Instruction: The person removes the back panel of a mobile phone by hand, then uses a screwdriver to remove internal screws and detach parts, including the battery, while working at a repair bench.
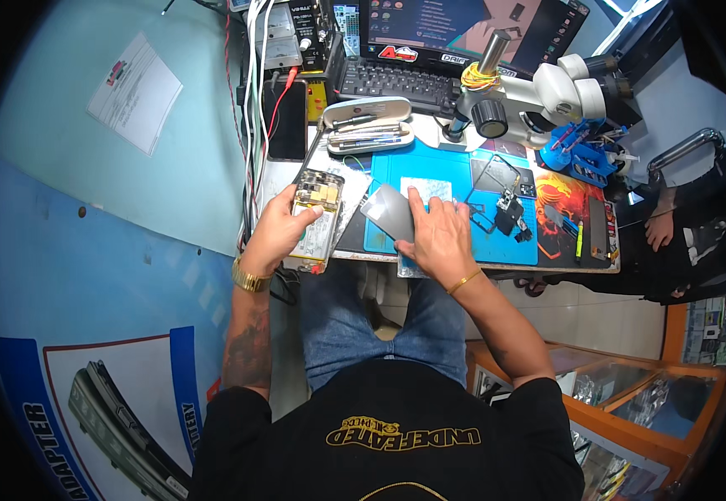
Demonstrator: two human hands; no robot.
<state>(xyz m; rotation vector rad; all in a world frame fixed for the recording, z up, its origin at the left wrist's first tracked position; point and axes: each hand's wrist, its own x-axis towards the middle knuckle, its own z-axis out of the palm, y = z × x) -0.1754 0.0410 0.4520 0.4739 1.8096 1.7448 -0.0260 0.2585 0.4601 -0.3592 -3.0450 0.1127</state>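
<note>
My left hand grips an opened phone by its left side, thumb across the front. The phone's inner parts and its pale battery show. In my right hand, thumb and fingers hold a flat grey phone panel by its right edge, tilted above the near left part of the blue work mat. A small gap separates the panel from the opened phone. Part of a pale patterned rectangle on the mat shows behind my right fingers.
An open case of slim tools lies beyond the mat, near a keyboard and a microscope. Loose phone parts lie on the mat. Cables hang at left. Another person's hand is at right.
</note>
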